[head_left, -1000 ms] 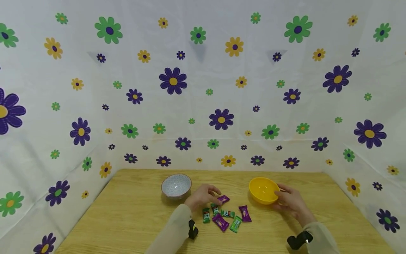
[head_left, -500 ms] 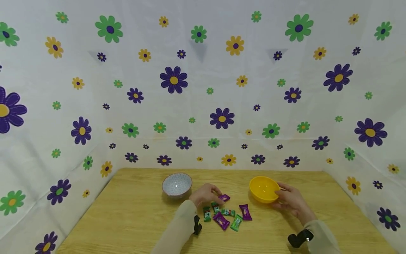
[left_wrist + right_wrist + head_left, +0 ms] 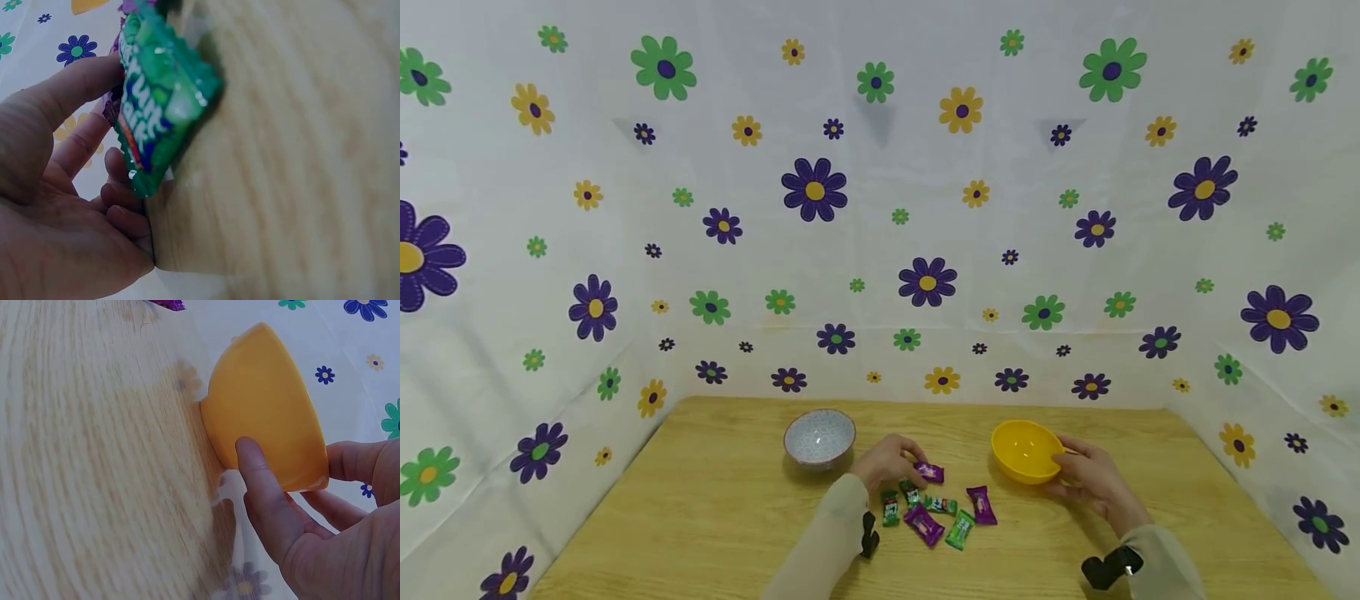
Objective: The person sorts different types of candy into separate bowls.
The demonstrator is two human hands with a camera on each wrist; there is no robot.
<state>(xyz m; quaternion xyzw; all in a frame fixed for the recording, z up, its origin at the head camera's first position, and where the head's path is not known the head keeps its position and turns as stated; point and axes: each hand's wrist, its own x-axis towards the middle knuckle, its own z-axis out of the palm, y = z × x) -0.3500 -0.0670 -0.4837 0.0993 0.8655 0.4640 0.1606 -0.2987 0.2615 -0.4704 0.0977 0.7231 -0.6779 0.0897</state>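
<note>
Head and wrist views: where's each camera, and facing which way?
Head: on the head, facing forward and down; table, left hand, right hand and sleeves show.
Left wrist: worn there, facing that hand and a green packet.
Right wrist: worn there, facing that hand and the yellow bowl.
Head and right wrist share the yellow bowl.

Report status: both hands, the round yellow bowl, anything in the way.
Left hand at farthest purple-wrapped candy, grip unclear. Right hand grips yellow bowl. Green-wrapped candy crowds left fingers.
</note>
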